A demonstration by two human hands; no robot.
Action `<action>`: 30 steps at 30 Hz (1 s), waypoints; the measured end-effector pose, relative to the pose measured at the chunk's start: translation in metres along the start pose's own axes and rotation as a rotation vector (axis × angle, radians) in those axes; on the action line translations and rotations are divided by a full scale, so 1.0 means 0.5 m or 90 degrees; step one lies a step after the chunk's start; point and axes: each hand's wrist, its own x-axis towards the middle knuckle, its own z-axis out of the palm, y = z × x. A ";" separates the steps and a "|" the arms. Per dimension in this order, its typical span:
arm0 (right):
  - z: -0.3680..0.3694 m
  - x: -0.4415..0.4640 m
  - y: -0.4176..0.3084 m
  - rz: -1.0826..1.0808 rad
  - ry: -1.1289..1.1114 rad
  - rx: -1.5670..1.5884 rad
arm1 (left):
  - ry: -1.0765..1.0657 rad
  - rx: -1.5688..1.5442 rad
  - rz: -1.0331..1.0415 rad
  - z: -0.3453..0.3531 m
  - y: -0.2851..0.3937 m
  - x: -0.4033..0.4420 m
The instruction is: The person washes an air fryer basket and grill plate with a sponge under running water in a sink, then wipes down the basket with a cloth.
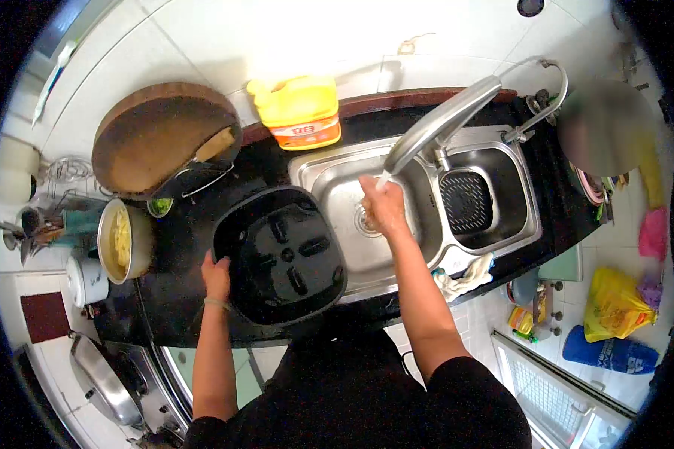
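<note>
My left hand [217,278] grips the left rim of a black basin [281,254], rounded-square in shape, with a cross-like pattern on its wet, shiny floor. The basin's right side reaches over the edge of the steel sink [329,187]. Over the larger sink bowl, my right hand [386,206] is under the mouth of the grey faucet [445,123], where water seems to run onto it. Its fingers are partly stretched out and I see nothing held in them. A drain [367,222] shows below that hand.
Behind the basin stand a yellow jug [299,112] and a round wooden board [157,138]. A pot with yellow food [123,241] sits at left. A black drain basket [466,200] lies in the smaller bowl; a cloth [464,278] hangs on the sink's front edge.
</note>
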 end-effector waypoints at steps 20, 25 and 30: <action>-0.263 -0.235 -0.206 0.137 0.081 -0.152 | -0.567 -0.341 -0.200 0.186 0.215 -0.166; -0.196 -0.212 -0.271 -0.002 0.085 -0.270 | -0.522 -0.363 -0.270 0.174 0.213 -0.116; -0.209 -0.140 -0.316 -0.067 0.114 -0.443 | -0.546 -0.265 -0.284 0.225 0.248 -0.088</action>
